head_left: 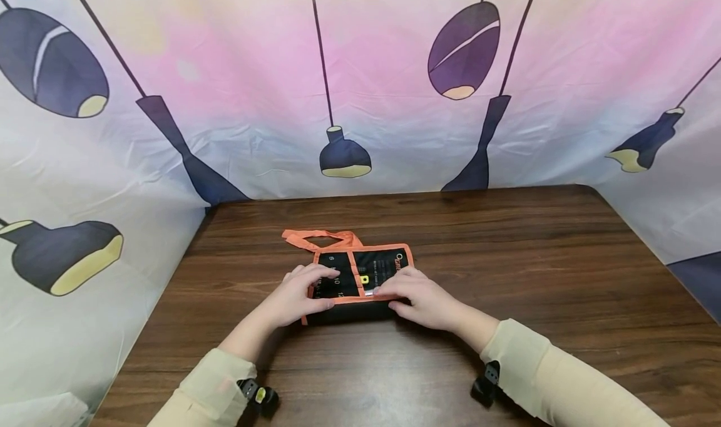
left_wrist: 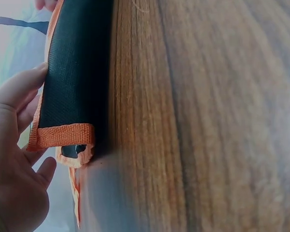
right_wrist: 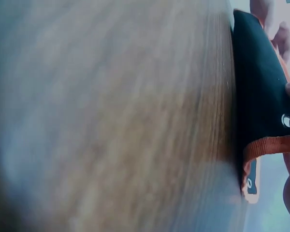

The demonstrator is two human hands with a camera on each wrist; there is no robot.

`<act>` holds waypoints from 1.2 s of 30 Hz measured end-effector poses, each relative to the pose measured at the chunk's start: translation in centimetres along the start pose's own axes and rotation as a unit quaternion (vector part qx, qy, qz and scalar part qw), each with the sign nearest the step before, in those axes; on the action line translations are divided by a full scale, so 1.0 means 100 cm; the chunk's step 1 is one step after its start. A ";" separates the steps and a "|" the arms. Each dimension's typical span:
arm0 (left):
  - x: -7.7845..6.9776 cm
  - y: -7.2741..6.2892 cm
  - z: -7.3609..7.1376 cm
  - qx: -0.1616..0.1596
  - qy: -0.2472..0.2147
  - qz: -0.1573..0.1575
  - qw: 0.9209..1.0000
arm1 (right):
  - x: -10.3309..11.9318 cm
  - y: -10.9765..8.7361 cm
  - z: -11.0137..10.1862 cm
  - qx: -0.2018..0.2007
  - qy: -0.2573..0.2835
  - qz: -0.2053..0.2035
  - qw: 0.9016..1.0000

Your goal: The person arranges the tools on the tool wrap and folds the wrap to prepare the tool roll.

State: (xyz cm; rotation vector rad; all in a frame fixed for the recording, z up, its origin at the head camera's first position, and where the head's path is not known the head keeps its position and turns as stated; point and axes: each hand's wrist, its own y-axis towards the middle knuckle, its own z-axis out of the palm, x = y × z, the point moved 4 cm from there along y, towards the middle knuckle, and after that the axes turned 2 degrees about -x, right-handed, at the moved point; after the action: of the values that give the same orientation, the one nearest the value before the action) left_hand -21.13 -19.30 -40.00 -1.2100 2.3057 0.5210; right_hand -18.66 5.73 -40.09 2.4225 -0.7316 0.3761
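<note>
A folded black tool roll (head_left: 350, 315) with orange trim lies on the table, its printed size numbers and lettering facing up. An orange strap (head_left: 345, 236) trails from its back left corner. My left hand (head_left: 293, 293) rests on the roll's left end, fingers spread over the top and thumb along the front edge. On the right end lies my right hand (head_left: 422, 298), fingertips on the top panel and thumb at the front edge. In the right wrist view a metal eyelet (right_wrist: 288, 121) shows near the roll's trimmed end. The roll's contents are mostly hidden.
The dark wood-grain table (head_left: 541, 258) extends around the roll. Behind it and along the sides hangs a pastel cloth (head_left: 253, 89) printed with dark lamps. Each sleeve cuff carries a small black camera, one at the left wrist (head_left: 265, 399) and one at the right.
</note>
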 end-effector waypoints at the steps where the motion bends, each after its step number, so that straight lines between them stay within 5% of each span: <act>1: 0.000 0.000 0.000 0.001 -0.001 -0.002 1.000 | 0.001 0.000 0.000 -0.004 -0.007 -0.016 1.000; 9: -0.001 0.001 -0.001 -0.003 -0.001 0.000 1.000 | 0.002 -0.001 0.002 -0.022 -0.027 -0.020 0.999; 20: -0.004 -0.004 0.002 -0.027 -0.004 0.046 0.999 | -0.008 -0.002 0.006 0.022 -0.022 0.067 0.997; 36: -0.004 -0.009 0.008 -0.053 0.028 0.065 0.996 | -0.008 -0.001 0.005 0.027 -0.032 0.107 0.993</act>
State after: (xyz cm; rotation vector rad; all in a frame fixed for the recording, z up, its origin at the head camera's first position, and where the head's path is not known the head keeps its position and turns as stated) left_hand -19.96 -19.11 -40.47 -1.1407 2.4445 0.6718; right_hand -19.23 5.88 -40.86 2.4220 -1.0262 0.4069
